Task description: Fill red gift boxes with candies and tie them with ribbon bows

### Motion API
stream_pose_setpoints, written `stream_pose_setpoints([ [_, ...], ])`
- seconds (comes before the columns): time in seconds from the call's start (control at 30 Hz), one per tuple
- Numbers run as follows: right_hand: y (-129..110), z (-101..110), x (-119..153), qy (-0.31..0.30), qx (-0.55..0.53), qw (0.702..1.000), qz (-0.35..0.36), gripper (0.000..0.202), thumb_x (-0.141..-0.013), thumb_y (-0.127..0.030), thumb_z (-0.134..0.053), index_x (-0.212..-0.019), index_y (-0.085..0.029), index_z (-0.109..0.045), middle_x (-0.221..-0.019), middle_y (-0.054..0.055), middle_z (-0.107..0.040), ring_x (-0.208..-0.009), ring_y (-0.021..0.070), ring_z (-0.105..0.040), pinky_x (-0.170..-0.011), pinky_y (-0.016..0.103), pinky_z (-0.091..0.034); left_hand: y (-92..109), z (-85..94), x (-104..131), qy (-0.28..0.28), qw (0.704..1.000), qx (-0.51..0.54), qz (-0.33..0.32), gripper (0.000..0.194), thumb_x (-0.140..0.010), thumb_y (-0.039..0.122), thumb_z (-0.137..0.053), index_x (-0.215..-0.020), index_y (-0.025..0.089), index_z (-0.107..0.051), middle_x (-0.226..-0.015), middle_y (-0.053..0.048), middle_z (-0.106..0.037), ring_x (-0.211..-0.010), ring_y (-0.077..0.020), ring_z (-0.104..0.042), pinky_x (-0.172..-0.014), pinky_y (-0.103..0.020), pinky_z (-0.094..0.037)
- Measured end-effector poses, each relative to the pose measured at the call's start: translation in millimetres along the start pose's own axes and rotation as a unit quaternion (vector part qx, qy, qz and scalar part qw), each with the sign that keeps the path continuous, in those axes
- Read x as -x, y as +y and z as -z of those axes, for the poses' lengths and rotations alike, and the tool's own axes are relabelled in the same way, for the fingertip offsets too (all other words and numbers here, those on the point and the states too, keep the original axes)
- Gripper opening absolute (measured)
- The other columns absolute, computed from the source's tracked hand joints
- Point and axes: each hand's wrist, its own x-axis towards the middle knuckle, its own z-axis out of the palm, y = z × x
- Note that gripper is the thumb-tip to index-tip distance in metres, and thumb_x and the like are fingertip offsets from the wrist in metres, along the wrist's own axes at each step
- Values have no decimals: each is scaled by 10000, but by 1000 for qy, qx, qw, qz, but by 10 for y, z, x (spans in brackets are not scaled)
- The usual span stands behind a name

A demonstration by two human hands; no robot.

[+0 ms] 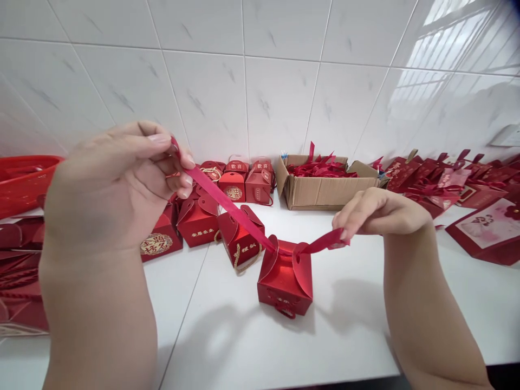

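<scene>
A small red gift box (285,279) with folded-over flaps stands on the white table in front of me. A dark pink ribbon (231,208) runs through the holes in its top flaps. My left hand (134,162), raised at the upper left, pinches one long end of this ribbon and holds it taut. On the right, my right hand (376,211) pinches the shorter end between thumb and fingers, near the box's top. Both hands are apart from the box itself. A red cord knot hangs at the lower front of the box.
Behind stand several red gift boxes (201,216), some with twine handles. A cardboard box (317,193) full of ribbons sits against the tiled wall (280,92). More decorated boxes (487,227) are at the right. An orange-red basket (24,184) stands at the left.
</scene>
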Motion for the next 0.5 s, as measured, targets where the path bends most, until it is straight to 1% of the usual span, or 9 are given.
stream_pose_setpoints([
  [0.07, -2, -57, -69, 15, -17, 999, 32, 208, -719, -404, -709, -810, -223, -758, -862, 61, -749, -800, 196, -698, -726, 340, -554, 15, 13, 1, 14, 1000, 15, -3, 225, -737, 37, -446, -619, 131, -612, -578, -41, -596, -511, -130, -557, -378, -196, -403],
  [0.1, -4, -87, -106, 19, -24, 998, 59, 163, -710, -347, -728, -806, -219, -757, -849, 57, -749, -772, 190, -700, -699, 327, -559, 23, 24, -2, 17, 1000, 22, -4, 235, -732, 30, -431, -617, 128, -611, -582, -42, -599, -515, -128, -556, -371, -191, -394],
  [0.17, -11, -142, -176, 42, -34, 992, 110, 103, -663, -254, -772, -754, -208, -754, -765, 41, -740, -685, 174, -691, -622, 294, -557, 36, 49, -12, 17, 999, 28, -9, 250, -728, 25, -410, -613, 123, -609, -586, -48, -604, -517, -128, -557, -362, -185, -376],
  [0.2, -16, -165, -206, 63, -34, 990, 123, 100, -637, -232, -791, -724, -204, -750, -718, 32, -728, -641, 162, -676, -586, 278, -548, 41, 61, -19, 15, 999, 27, -13, 259, -731, 24, -402, -611, 122, -609, -586, -51, -605, -516, -129, -559, -360, -185, -370],
  [0.27, -28, -199, -253, 109, -27, 985, 128, 107, -619, -244, -806, -692, -201, -741, -643, 13, -687, -560, 134, -625, -525, 256, -517, 42, 79, -28, 14, 999, 26, -26, 279, -744, 20, -386, -611, 126, -608, -582, -52, -604, -511, -131, -564, -358, -187, -361],
  [0.33, -38, -224, -286, 155, -17, 979, 133, 117, -636, -281, -798, -677, -201, -724, -639, 4, -649, -554, 115, -580, -513, 249, -487, 35, 84, -26, 17, 999, 23, -38, 294, -752, 15, -376, -612, 131, -607, -582, -52, -607, -507, -132, -566, -353, -190, -349],
  [0.37, -42, -235, -301, 176, -15, 974, 141, 127, -657, -298, -786, -671, -199, -709, -677, 10, -642, -587, 114, -572, -527, 247, -479, 30, 80, -19, 19, 999, 22, -43, 292, -752, 17, -378, -614, 134, -607, -583, -51, -610, -503, -132, -564, -350, -194, -344],
  [0.43, -43, -265, -339, 205, -28, 966, 156, 169, -727, -331, -737, -683, -186, -662, -821, 36, -650, -643, 105, -552, -540, 237, -459, 26, 57, 8, 18, 999, 17, -43, 265, -747, 24, -400, -620, 136, -605, -589, -45, -614, -504, -133, -564, -352, -205, -346],
  [0.5, -39, -309, -400, 207, -78, 961, 164, 201, -806, -359, -661, -742, -180, -597, -916, 47, -654, -577, 70, -505, -487, 211, -416, 37, 22, 37, 11, 999, 8, -38, 238, -748, 33, -424, -631, 140, -603, -598, -29, -610, -518, -130, -565, -368, -209, -360],
])
